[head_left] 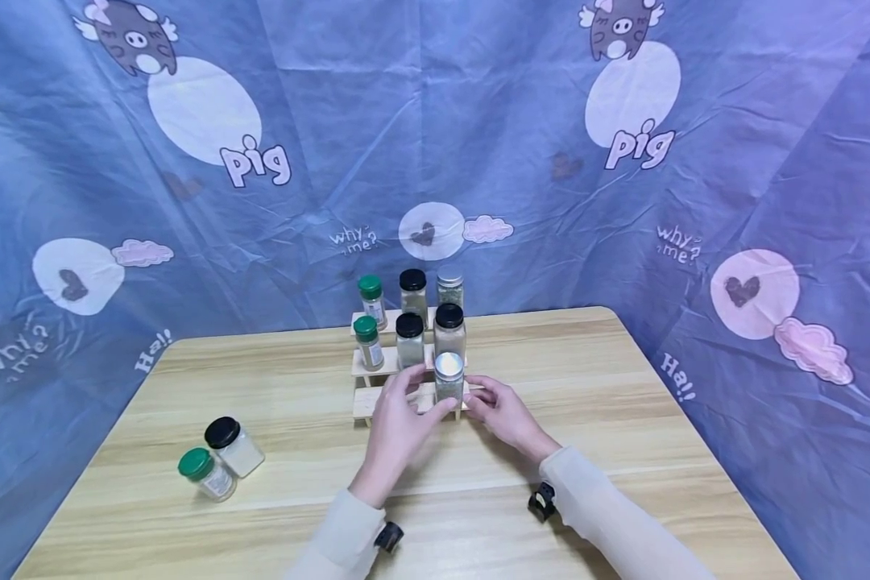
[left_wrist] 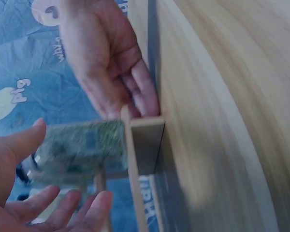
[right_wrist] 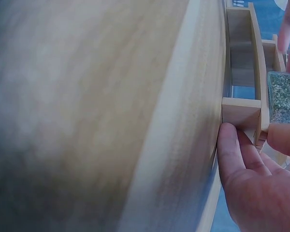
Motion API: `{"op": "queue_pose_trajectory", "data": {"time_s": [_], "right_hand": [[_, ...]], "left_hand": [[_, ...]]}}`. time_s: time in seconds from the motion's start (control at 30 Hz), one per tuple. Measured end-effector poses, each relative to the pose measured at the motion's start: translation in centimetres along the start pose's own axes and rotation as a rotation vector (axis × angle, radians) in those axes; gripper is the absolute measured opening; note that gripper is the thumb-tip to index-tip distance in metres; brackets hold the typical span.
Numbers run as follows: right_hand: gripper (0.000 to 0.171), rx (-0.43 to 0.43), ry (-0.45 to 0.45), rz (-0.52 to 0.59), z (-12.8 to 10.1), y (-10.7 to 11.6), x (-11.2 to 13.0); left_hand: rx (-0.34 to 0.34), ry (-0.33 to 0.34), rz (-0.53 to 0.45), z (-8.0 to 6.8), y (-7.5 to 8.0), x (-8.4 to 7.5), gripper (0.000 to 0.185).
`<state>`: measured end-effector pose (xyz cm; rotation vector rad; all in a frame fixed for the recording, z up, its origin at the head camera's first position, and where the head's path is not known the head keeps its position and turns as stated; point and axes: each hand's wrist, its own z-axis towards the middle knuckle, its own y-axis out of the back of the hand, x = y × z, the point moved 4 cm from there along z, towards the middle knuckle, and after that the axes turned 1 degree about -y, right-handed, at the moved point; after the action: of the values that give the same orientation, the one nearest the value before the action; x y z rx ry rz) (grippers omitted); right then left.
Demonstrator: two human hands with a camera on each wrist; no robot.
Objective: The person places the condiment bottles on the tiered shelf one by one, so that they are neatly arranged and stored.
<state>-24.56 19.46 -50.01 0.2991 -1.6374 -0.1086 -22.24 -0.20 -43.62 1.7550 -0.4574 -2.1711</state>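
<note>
A three-step wooden spice rack [head_left: 366, 403] stands mid-table. A silver-lidded jar of green herbs [head_left: 449, 375] stands on its lowest step at the right end. My left hand [head_left: 424, 395] cups the jar from the left with spread fingers; no firm grip shows. In the left wrist view the jar [left_wrist: 82, 147] is blurred between my thumb and fingers [left_wrist: 87, 205]. My right hand [head_left: 478, 395] lies with straight fingers against the rack's right end. In the right wrist view its fingers [right_wrist: 232, 145] touch the rack's end panel [right_wrist: 240, 113], just below the jar [right_wrist: 282, 96].
Several green-, black- and silver-lidded jars fill the upper steps, among them a black-lidded one [head_left: 449, 329] right behind the silver-lidded jar. Two loose jars stand on the table's front left: green lid [head_left: 206, 474], black lid [head_left: 234, 445]. A blue printed cloth hangs behind.
</note>
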Motion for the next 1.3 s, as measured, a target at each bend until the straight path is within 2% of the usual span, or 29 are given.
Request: {"op": "queue_pose_trajectory", "data": {"time_s": [0.13, 0.23, 0.43, 0.6, 0.77, 0.97, 1.13, 1.23, 1.3], "right_hand": [[0.046, 0.006, 0.007, -0.002, 0.0, 0.0, 0.1], [0.047, 0.006, 0.01, -0.007, -0.1, 0.1, 0.2], [0.047, 0.003, -0.004, -0.017, -0.2, 0.3, 0.3], [0.047, 0.004, -0.008, -0.025, -0.3, 0.3, 0.1], [0.047, 0.011, 0.002, -0.01, -0.3, 0.3, 0.0], [0.047, 0.01, 0.005, -0.001, -0.4, 0.2, 0.1], [0.047, 0.012, 0.006, -0.021, -0.2, 0.2, 0.1], [0.046, 0.009, 0.0, -0.033, -0.1, 0.2, 0.0], [0.046, 0.007, -0.001, -0.037, 0.0, 0.1, 0.0]], "left_hand": [[0.049, 0.025, -0.083, -0.6, 3.5, 0.9, 0.075], [0.042, 0.051, -0.11, -1.1, 7.0, 1.8, 0.077], [-0.066, 0.092, -0.017, -2.4, 14.0, 3.3, 0.065], [-0.188, 0.133, 0.031, -3.7, 18.4, 4.4, 0.056], [-0.318, 0.176, 0.011, -4.8, 21.7, 5.3, 0.051], [-0.453, 0.223, -0.095, -5.9, 25.2, 6.6, 0.05], [-0.552, 0.237, -0.199, -6.7, 27.4, 8.0, 0.049], [-0.576, 0.245, -0.234, -7.2, 28.1, 9.3, 0.051], [-0.547, 0.265, -0.217, -7.5, 28.3, 10.4, 0.053]]}}
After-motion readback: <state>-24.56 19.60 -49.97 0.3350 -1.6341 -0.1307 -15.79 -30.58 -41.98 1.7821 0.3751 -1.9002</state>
